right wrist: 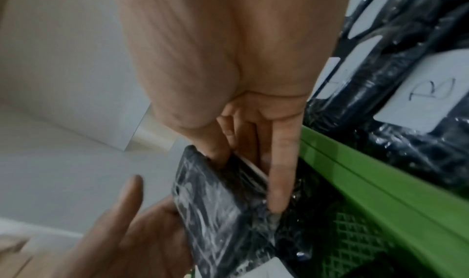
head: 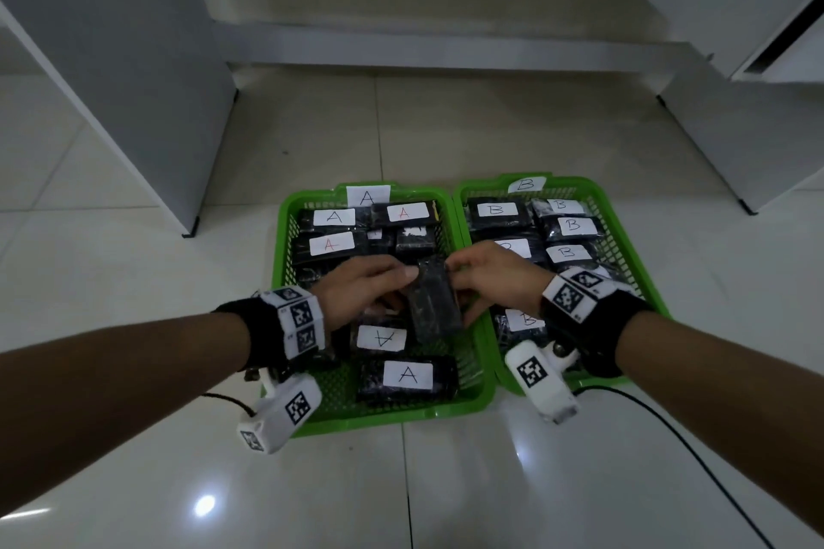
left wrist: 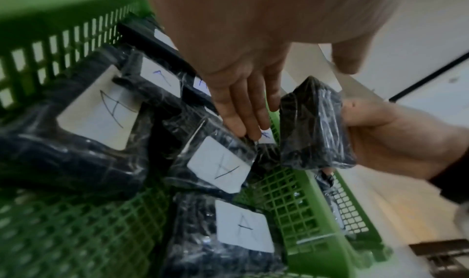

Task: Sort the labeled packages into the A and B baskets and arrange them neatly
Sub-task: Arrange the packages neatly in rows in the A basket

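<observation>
I see two green baskets side by side on the floor, the A basket (head: 285,236) and the B basket (head: 624,236), both holding labeled packages. Over the A basket my right hand (head: 495,276) clamps a black package (head: 434,303), tilted; my left hand (head: 361,290) touches it, fingers (left wrist: 243,109) straight and together.

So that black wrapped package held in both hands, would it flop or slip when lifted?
The black wrapped package probably stays stiff: it keeps a flat slab shape between the left hand and right hand. Its glossy, wrinkled plastic wrap could be slippery. Flat faces suggest it won't roll.
</observation>
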